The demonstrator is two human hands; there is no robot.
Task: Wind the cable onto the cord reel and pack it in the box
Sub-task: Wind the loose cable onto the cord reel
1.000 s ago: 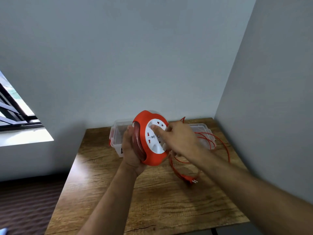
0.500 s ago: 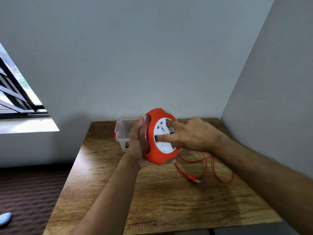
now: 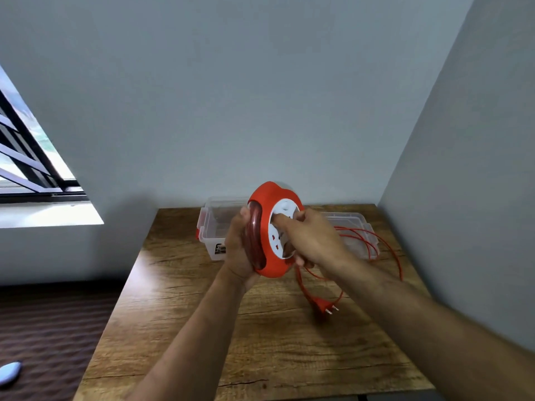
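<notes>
I hold the round orange cord reel upright above the wooden table. My left hand grips its clear back side. My right hand is on its white socket face, fingers pressed into it. The orange cable hangs from the reel's lower edge and lies in loose loops on the table to the right, ending in an orange plug. A clear plastic box stands open behind the reel, with its clear lid lying to the right under some cable loops.
Grey walls close the table in at the back and on the right. The table's left edge drops to a dark floor, where a pale blue object lies. A barred window is at far left.
My right hand has shifted around the socket face, from its upper part, across the centre, to a grip reaching the lower rim. The view has shifted slightly.
</notes>
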